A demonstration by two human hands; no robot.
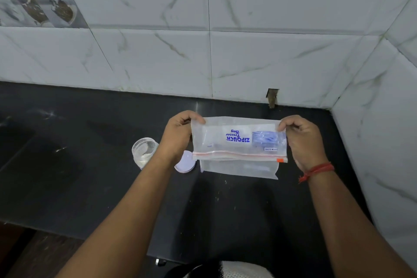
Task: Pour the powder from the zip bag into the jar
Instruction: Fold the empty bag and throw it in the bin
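I hold a clear zip bag [239, 146] with blue print upside down above the dark counter, its red zip line and orange slider hanging at the lower edge. My left hand [178, 135] pinches the bag's upper left corner and my right hand [302, 140] pinches the upper right corner. No powder is visible inside the bag. A small clear jar [144, 151] with white powder at its bottom stands uncapped on the counter, just left of my left wrist. Its pale round lid [185, 162] lies flat between the jar and the bag, partly hidden by my wrist.
The black stone counter [90, 165] runs to a tiled marble-look wall [225, 63] at the back and another at the right [379, 153]. A small hole in the tile [272, 97] sits behind the bag. The counter's front edge [74, 230] is at lower left.
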